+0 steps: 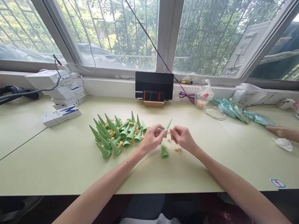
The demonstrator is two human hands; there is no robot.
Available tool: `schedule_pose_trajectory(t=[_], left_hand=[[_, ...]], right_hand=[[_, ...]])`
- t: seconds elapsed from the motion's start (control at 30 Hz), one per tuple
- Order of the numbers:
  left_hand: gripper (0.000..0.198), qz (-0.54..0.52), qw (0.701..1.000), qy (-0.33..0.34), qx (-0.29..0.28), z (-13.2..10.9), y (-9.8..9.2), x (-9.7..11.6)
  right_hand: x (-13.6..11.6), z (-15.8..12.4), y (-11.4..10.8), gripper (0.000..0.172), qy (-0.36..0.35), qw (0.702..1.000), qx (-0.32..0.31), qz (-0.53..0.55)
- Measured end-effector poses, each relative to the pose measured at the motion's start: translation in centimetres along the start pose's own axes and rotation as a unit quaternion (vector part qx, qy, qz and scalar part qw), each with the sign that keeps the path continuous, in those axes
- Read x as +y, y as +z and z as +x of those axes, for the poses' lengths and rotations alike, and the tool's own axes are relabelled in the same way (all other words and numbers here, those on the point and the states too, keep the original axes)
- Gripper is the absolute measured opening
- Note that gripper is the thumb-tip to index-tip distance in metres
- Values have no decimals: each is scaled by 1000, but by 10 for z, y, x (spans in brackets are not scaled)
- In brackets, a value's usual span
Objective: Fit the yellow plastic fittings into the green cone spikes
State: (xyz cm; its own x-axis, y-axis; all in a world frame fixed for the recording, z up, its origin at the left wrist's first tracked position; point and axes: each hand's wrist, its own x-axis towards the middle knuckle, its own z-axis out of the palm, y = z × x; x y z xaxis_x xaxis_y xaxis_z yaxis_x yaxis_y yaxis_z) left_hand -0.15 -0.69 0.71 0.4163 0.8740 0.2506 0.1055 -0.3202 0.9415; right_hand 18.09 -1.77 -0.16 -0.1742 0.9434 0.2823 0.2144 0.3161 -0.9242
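Above the table's middle, my left hand (pixel 154 137) is closed around a green plastic cone (pixel 168 123), whose tip points up and slightly right. Beside it, my right hand (pixel 183 136) pinches a small yellow plastic piece (pixel 169 132) against the cone's side; whether the two are joined I cannot tell. Below my hands another green cone (pixel 164 151) lies with its ribbed open end toward me. A loose yellow T-shaped piece (pixel 178 150) rests under my right hand. To the left spreads a cluster of green cones (pixel 114 129) with yellow pieces among them, some upright, some lying.
White boxes (pixel 66 85) are stacked at the back left. A phone (pixel 153 95) leans on a stand before a dark screen (pixel 154 81). A knotted plastic bag (pixel 203 95) and teal packets (pixel 227 109) lie at the back right, where another person's hand (pixel 282 132) reaches in.
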Motion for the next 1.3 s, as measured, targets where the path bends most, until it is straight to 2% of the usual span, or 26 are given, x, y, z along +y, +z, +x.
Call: schedule_pose_trajectory(t=[0.17,0.3,0.53,0.83,0.93,1.03,1.2,1.3], left_hand=[[28,-24,1000,11,-4,0,2,0],[27,-39,999,22,-5,1,3,0],[26,-15,999,31,7,2,4,-5],[23,-1,1000,30,-1,2,4,-6],[23,5,1000,28,-5,3,4,-3],[25,-4,1000,23,-2,4,4,1],[32,-33,999,-16,31,6,1,4],[36,-58,996,-48,48,7,0,4]], right_hand=[[-2,4,-4,38,93,982,-55,156],[1,6,-5,39,147,956,-66,246],[1,6,-3,37,177,936,-72,294],[2,7,-7,33,229,904,-129,337],[-1,7,-6,33,227,910,-124,324],[-3,7,-2,34,201,936,-82,277],[-2,5,5,40,58,996,-5,70],[-2,3,5,34,-15,997,19,-68]])
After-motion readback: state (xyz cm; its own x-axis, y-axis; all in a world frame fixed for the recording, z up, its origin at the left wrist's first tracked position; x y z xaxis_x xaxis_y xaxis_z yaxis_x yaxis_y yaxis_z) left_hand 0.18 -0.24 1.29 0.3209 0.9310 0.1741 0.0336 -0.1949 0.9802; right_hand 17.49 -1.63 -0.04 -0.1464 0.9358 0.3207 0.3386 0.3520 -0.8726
